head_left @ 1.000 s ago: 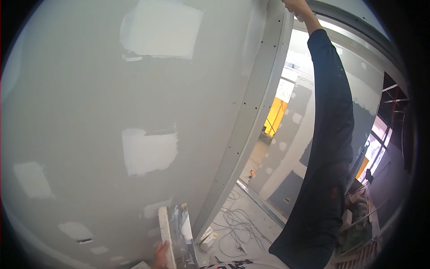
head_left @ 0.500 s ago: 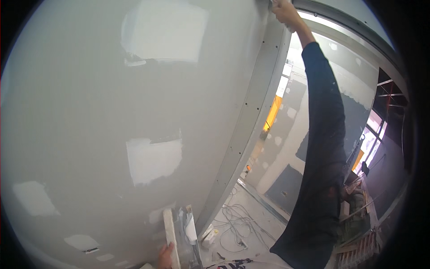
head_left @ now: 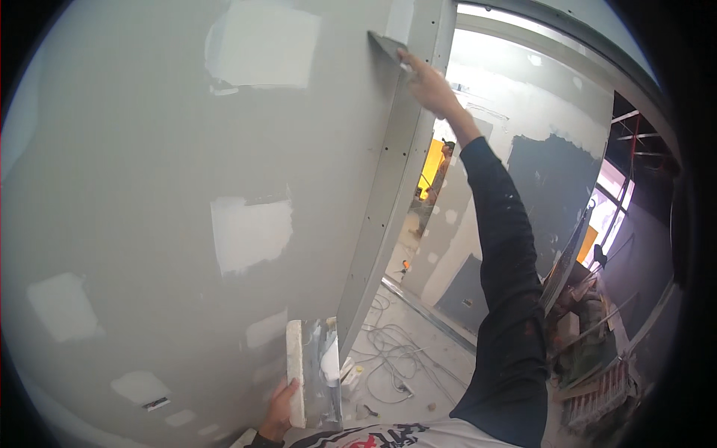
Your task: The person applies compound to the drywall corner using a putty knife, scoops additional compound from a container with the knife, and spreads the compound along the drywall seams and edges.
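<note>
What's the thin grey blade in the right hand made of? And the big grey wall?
The thin grey blade in the right hand looks like dull metal, from its flat, straight-edged sheet. The big grey wall is probably plasterboard, matt, with ragged white patches like smeared filler.

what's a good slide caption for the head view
The right hand holds a broad blade at a patched grey wall; the left hand grips a smeared flat tool.

Head-worn view (fisheye), angled down.
</note>
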`<action>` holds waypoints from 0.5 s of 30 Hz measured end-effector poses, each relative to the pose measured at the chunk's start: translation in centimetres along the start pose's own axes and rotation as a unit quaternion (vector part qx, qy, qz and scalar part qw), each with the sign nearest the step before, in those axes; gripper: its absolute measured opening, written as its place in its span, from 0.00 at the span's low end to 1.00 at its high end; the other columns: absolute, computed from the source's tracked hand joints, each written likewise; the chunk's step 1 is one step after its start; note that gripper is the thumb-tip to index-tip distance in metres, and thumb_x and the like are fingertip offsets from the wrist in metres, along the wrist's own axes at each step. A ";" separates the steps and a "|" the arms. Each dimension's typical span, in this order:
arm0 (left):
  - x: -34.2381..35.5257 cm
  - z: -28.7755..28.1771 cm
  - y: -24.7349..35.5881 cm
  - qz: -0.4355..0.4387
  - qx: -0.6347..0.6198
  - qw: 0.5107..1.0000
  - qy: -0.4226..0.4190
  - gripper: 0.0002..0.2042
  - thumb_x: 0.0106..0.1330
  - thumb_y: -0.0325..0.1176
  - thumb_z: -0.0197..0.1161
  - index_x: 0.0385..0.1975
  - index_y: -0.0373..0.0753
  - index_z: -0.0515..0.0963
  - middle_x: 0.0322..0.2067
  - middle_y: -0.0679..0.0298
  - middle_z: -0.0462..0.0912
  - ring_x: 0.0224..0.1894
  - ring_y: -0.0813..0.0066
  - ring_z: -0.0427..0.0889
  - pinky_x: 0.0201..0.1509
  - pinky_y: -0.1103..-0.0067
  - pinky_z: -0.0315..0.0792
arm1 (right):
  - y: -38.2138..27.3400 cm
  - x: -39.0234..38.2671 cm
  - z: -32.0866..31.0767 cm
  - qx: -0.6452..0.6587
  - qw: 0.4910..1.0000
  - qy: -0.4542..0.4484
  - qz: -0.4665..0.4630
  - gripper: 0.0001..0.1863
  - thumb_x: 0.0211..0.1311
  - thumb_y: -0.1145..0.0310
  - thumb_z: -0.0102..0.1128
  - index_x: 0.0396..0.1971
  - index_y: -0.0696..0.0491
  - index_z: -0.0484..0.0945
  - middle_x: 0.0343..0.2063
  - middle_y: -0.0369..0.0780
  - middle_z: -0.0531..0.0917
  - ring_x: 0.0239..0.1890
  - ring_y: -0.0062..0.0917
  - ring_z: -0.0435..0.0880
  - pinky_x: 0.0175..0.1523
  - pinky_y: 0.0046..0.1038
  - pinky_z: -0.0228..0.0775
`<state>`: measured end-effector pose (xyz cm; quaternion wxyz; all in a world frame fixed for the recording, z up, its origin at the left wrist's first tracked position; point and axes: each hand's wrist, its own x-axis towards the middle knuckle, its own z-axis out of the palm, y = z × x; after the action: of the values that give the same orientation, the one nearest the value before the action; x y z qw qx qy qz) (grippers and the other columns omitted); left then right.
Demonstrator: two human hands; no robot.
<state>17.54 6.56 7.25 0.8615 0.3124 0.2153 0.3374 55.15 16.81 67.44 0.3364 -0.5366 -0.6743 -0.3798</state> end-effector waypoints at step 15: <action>-1.8 1.3 0.0 0.034 -0.005 0.999 0.021 0.16 0.77 0.38 0.56 0.58 0.36 0.73 0.44 0.63 0.81 0.44 0.74 0.82 0.48 0.76 0.78 | 3.1 15.9 -6.4 -0.018 0.985 0.129 -0.117 0.29 0.60 0.80 0.48 0.63 0.55 0.76 0.40 0.55 0.86 0.43 0.44 0.85 0.46 0.40 0.76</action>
<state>17.07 4.74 8.48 0.8465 0.3078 0.2209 0.3740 55.31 19.10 84.70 0.3643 -0.4068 -0.6759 -0.4950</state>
